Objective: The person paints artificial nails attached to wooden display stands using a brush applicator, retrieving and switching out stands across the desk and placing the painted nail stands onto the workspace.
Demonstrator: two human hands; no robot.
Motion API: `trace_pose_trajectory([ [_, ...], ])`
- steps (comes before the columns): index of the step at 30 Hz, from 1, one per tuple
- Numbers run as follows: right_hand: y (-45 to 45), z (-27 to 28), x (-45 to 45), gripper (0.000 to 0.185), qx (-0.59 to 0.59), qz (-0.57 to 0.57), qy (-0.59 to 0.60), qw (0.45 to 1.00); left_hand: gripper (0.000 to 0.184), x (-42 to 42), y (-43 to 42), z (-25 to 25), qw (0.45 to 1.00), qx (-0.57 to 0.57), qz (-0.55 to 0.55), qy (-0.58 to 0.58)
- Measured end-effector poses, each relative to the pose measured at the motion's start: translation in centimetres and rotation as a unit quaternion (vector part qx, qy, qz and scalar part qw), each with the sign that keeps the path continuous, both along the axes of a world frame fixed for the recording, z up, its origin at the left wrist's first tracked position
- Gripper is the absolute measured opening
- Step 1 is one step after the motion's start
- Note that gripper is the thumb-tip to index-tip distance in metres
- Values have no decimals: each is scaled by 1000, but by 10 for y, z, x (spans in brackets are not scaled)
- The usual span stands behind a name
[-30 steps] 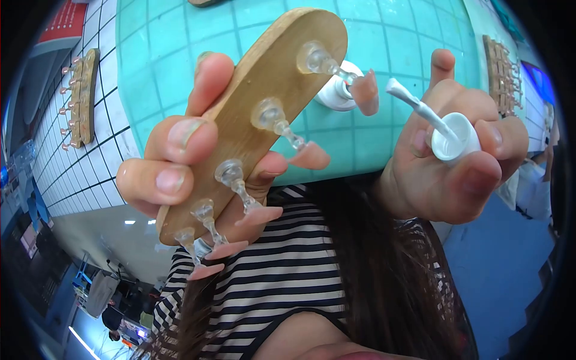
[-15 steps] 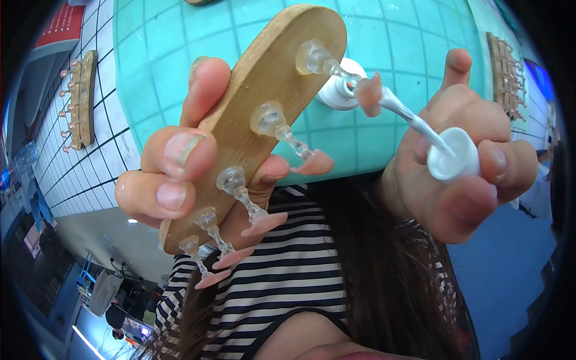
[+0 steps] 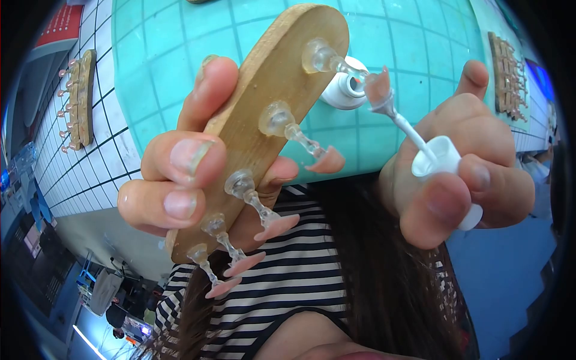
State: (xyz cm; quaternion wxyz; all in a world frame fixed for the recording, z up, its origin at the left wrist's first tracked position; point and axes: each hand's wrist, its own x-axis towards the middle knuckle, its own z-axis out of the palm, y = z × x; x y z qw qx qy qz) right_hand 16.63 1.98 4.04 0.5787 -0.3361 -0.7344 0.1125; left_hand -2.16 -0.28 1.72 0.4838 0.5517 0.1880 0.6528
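Observation:
My left hand [image 3: 180,162] grips a wooden board [image 3: 252,126] tilted up to the right. Several clear stands rise from the board, each bearing a pink nail tip. In my right hand [image 3: 468,162], the fingers are closed on a white cap [image 3: 438,157] with a brush [image 3: 413,131] on its stem. The brush's bristles touch the lower edge of the topmost nail tip [image 3: 378,89]. Behind that tip an open white bottle [image 3: 345,90] stands on the green mat, partly covered by the board and stand.
A green gridded mat [image 3: 174,60] covers part of the white tiled table [image 3: 111,153]. One more board with nail tips [image 3: 81,99] lies at the left, another board [image 3: 507,75] at the right. A distant person [image 3: 116,315] shows at the lower left.
The brush has come left onto the topmost nail tip, and its cap has tilted within my right hand. My left hand and the board have shifted slightly right and down.

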Motion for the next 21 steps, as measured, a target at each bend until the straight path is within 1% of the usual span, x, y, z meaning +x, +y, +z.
trace_pose_trajectory([
  [4,-5,3,9,20,-27,25,5,999,43,-4,0,4,999,8,31,35],
  [6,-5,4,14,13,-33,60,47,997,43,-4,-1,6,999,10,34,34],
  [7,-5,3,13,13,-32,60,47,997,45,-4,1,6,999,7,27,16],
  [9,-3,1,6,10,-32,34,208,977,47,0,4,8,1000,5,21,-3],
  [11,0,2,-9,11,-22,16,197,980,44,12,5,11,989,-36,140,25],
  [12,2,4,-14,13,-13,-3,186,982,44,13,7,12,989,-34,142,25],
  [13,7,0,0,20,-2,56,142,988,43,14,8,12,990,-54,129,-3],
  [14,5,0,-2,20,-1,57,142,988,42,15,9,12,990,-75,116,-30],
  [17,1,7,-20,35,-75,-82,225,968,41,17,9,16,986,-97,131,-37],
  [18,2,7,-16,35,-76,-82,225,968,41,16,8,17,984,-107,138,-37],
  [20,3,6,-4,30,-84,-37,110,990,40,16,8,17,984,-105,139,-35],
  [21,3,10,-12,20,-83,-66,104,989,40,16,8,16,984,-103,139,-33],
])
